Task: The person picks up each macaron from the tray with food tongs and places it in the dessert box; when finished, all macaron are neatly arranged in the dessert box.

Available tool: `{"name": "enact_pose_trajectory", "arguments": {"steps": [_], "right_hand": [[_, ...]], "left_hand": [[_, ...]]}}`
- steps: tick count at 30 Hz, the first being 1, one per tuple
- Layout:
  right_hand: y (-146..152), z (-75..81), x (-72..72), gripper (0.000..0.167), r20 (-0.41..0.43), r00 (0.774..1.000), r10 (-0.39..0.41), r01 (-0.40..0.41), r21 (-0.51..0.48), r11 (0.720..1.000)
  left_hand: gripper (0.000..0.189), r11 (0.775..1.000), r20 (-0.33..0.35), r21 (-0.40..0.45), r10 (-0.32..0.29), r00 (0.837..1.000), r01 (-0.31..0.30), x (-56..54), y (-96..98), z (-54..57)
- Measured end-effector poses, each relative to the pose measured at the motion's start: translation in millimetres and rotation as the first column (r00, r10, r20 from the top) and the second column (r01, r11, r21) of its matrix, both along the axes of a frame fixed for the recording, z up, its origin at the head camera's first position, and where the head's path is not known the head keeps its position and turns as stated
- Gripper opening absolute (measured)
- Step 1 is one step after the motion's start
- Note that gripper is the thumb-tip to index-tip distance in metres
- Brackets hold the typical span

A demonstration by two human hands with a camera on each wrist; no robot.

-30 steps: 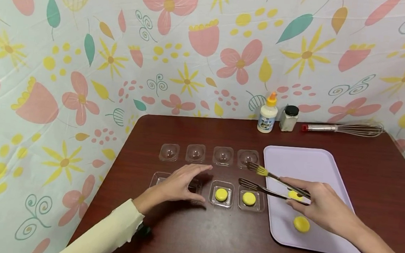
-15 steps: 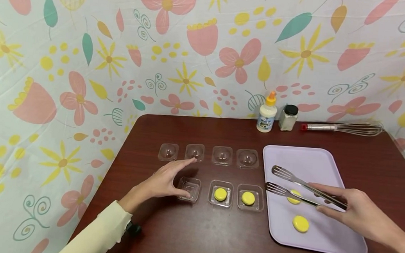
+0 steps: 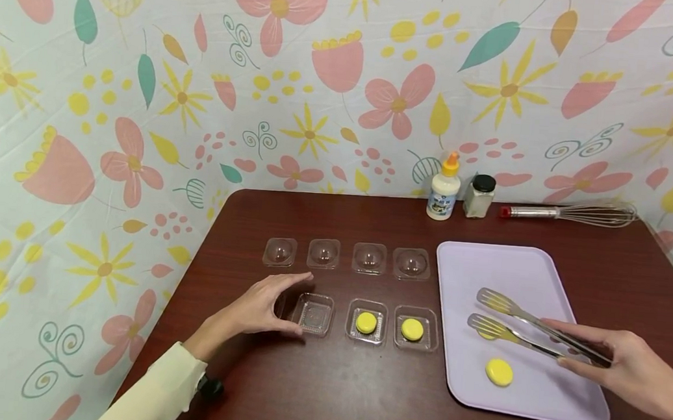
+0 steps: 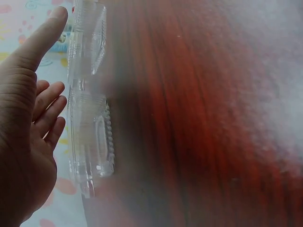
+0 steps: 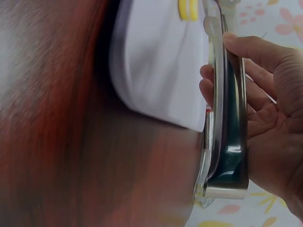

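My right hand (image 3: 624,363) grips metal slotted tongs (image 3: 556,333) over the lilac tray (image 3: 509,261), their two heads spread apart. One yellow macaron (image 3: 499,372) lies on the tray near the tongs, and another is partly hidden under the slotted heads. In the right wrist view the thumb and fingers hold the sides of the tongs (image 5: 232,137). My left hand (image 3: 247,311), thumb and fingers spread, is beside a clear plastic box base (image 3: 314,314) with nothing in it. Behind that hand another clear base is mostly hidden. Two more bases (image 3: 365,339) (image 3: 429,340) each hold a yellow macaron.
A row of clear domed lids (image 3: 324,255) lies behind the bases. Along the table's back edge stand a white squeeze bottle (image 3: 443,195) with an orange tip and a black-capped jar (image 3: 479,197). A whisk (image 3: 570,214) lies right of them, close to the patterned cloth (image 3: 344,106).
My right hand has carried the tongs rightward, from near the box bases to over the tray. My left hand has drawn back leftward, uncovering the box base beside it.
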State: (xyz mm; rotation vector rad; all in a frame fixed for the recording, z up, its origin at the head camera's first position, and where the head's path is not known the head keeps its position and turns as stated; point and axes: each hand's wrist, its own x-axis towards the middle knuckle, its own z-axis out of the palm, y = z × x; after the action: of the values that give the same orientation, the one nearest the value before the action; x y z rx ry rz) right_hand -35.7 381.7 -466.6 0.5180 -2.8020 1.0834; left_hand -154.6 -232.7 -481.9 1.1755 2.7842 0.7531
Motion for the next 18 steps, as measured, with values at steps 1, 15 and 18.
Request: {"name": "enact_pose_trajectory", "arguments": {"steps": [1, 15, 18], "right_hand": [[1.7, -2.1, 0.6, 0.063, -0.005, 1.0, 0.006, -0.006, -0.01, 1.0], [13.7, -17.3, 4.7, 0.065, -0.048, 0.997, 0.056, -0.058, -0.046, 0.997], [15.3, -19.1, 4.1, 0.065, -0.045, 0.997, 0.058, -0.06, -0.034, 0.998]], "left_hand": [[0.104, 1.0, -0.003, -0.001, 0.001, 1.0, -0.001, 0.9, -1.2, -0.3], [0.097, 1.0, -0.013, 0.016, -0.014, 1.0, 0.015, 4.1, -5.9, -6.8], [0.095, 1.0, -0.011, 0.022, -0.014, 1.0, 0.014, 4.8, -5.0, -7.4]]}}
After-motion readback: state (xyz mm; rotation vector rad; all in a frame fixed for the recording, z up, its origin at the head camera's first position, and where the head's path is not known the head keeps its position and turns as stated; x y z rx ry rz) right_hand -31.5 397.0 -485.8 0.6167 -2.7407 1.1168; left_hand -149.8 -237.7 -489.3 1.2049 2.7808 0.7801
